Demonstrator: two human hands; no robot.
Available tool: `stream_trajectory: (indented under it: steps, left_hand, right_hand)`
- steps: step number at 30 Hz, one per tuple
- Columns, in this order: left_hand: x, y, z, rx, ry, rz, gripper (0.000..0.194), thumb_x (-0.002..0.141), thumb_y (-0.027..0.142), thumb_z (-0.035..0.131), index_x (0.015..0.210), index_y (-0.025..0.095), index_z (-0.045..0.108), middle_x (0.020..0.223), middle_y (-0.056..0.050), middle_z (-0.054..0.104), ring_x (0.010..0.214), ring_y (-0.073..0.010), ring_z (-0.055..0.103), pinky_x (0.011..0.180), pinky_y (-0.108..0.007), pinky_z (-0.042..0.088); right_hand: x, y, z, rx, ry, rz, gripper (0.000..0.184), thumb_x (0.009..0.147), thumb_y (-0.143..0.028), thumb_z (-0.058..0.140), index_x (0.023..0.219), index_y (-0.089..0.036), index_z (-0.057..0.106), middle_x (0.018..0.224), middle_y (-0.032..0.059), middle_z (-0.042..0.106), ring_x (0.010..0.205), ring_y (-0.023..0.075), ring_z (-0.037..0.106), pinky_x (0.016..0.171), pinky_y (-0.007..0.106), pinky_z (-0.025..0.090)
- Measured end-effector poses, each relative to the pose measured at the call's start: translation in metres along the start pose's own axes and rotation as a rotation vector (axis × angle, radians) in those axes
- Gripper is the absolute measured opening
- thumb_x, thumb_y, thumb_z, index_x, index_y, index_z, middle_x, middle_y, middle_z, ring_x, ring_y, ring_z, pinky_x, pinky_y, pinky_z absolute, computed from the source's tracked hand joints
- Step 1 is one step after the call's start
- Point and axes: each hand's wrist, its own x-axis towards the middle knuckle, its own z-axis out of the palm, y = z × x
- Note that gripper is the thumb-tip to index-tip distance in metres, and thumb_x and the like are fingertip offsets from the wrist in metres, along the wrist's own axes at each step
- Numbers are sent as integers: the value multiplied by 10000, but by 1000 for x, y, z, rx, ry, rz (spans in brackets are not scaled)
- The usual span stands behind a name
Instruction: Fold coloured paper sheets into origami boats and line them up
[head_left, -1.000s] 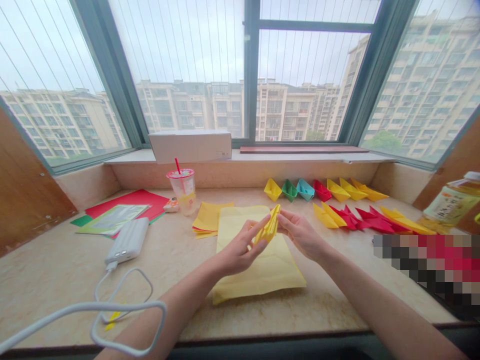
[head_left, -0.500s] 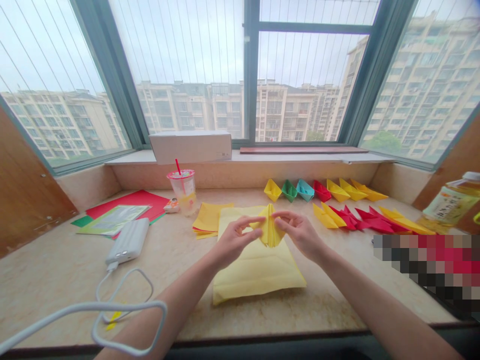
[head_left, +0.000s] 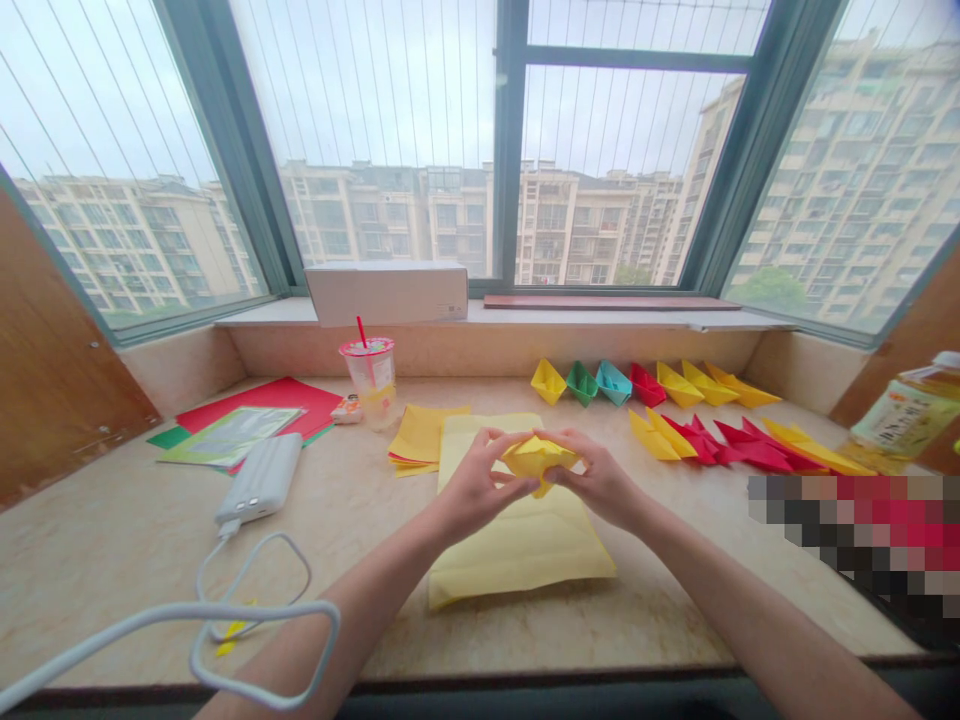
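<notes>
Between my two hands is a folded yellow paper [head_left: 538,460], held up above a large pale yellow sheet [head_left: 525,550]. My left hand [head_left: 487,470] pinches its left side, thumb below and fingers along the top edge. On the right side, my right hand [head_left: 592,470] grips it the same way, the thumb pressed on the near face. The paper looks opened out and rounded, with a point hanging down in the middle. Behind it to the right stands a row of folded paper boats, among them a yellow boat [head_left: 548,382], a green boat [head_left: 581,383] and a light blue boat [head_left: 613,383].
Yellow square papers [head_left: 420,437] lie left of the sheet, near a plastic cup [head_left: 371,385] with a red straw. Farther left are red paper [head_left: 300,400], a white power bank [head_left: 262,480] and its looped cable [head_left: 262,607]. A bottle [head_left: 911,410] stands right, beside red folded papers [head_left: 765,445].
The yellow paper went from an upright, pleated fan-like shape to a wider, flatter, opened form. My fingers have shifted around it, with both thumbs now nearer its lower middle.
</notes>
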Motion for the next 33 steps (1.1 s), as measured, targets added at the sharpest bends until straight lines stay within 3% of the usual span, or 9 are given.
stream_trajectory:
  steps: [3,6,9,15,23,28,33]
  left_hand:
    - [-1,0,-1,182,23,34,393,816,442,689,1108,181,653,1228,-106,463,945,-189,605,713,-298,581]
    - [1,0,-1,278,-23,-2,335,872,469,605,883,136,646,953,-75,598,820,-179,609,651,-280,556]
    - [1,0,2,150,-63,-97,353,893,482,565,882,132,609,764,-33,609,657,-148,609,548,-253,535]
    - [-2,3,4,-68,-136,-156,516,883,477,586,1293,218,410,860,-30,645,483,-115,612,378,-215,496]
    - [-4,2,4,-40,-211,-180,435,881,472,588,1189,221,410,876,-32,642,485,-118,628,372,-206,505]
    - [-4,7,9,-11,-169,-179,353,883,437,581,1091,216,403,838,-9,609,643,-161,663,456,-233,542]
    - [-2,6,5,104,-64,-122,320,885,404,582,1079,202,427,656,64,502,547,-94,513,455,-163,388]
  right_hand:
    - [-2,2,3,-60,-78,88,430,868,-556,593,863,-148,727,766,48,665,703,187,611,610,266,461]
    - [-5,-1,8,-54,-112,212,543,886,-601,527,618,-140,632,538,19,577,497,133,528,454,227,352]
    - [-6,-7,12,84,-130,245,545,893,-606,512,652,-137,647,548,32,611,480,128,549,443,217,386]
    - [-4,-9,16,232,-227,293,566,888,-628,500,759,-113,693,607,51,652,460,113,536,427,216,441]
    - [-6,-11,15,328,-337,343,566,894,-638,483,827,-118,697,679,47,674,548,124,578,500,210,432]
    - [-4,-11,20,297,-168,326,473,842,-584,599,814,-118,673,667,17,628,561,123,533,510,217,389]
    - [-3,-11,20,238,38,262,434,853,-564,593,757,-142,617,632,-12,556,542,109,471,485,216,346]
